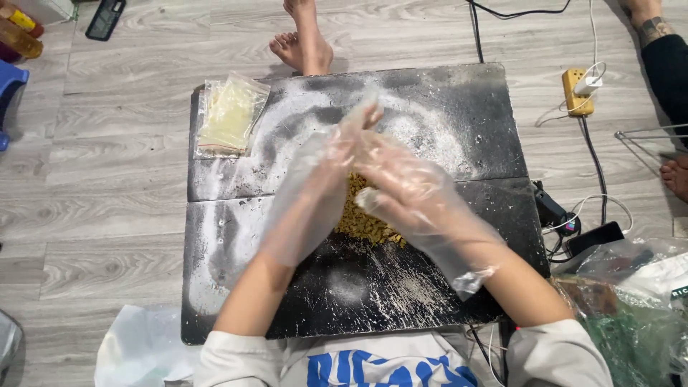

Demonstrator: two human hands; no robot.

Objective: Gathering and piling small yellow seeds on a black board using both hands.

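- I'm watching the head view: both hands are wearing loose clear plastic gloves and meeting over a pile of yellowish crumbly bits (362, 223) on the dark surface (401, 287).
- The left hand (315, 190) is lying flat and open, fingers stretched up and away, palm turned toward the other hand.
- The right hand (405, 190) is curling its fingers in against the left; it looks to be pinching a small pale lump at the fingertips, but I can't tell for sure through the glove.
- The pile is sitting mid-surface, directly under the hands and partly hidden by them.
- My judgement on doing this well: keep the work low over the pile so crumbs are falling back on it, press lightly, and keep the loose glove cuffs from dragging through the white powder.
- The surface is looking like two dark slabs butted together, dusted with white powder in swirls.
- Counts: one pile, two gloved hands, one clear bag (231, 115) of pale yellow stuff lying at the far left corner of the surface.
- On the floor: one yellow power strip (575, 93) at the right, one dark phone (595, 236) near the cables.
- Other people's bare feet (302, 39) are showing at the far edge.
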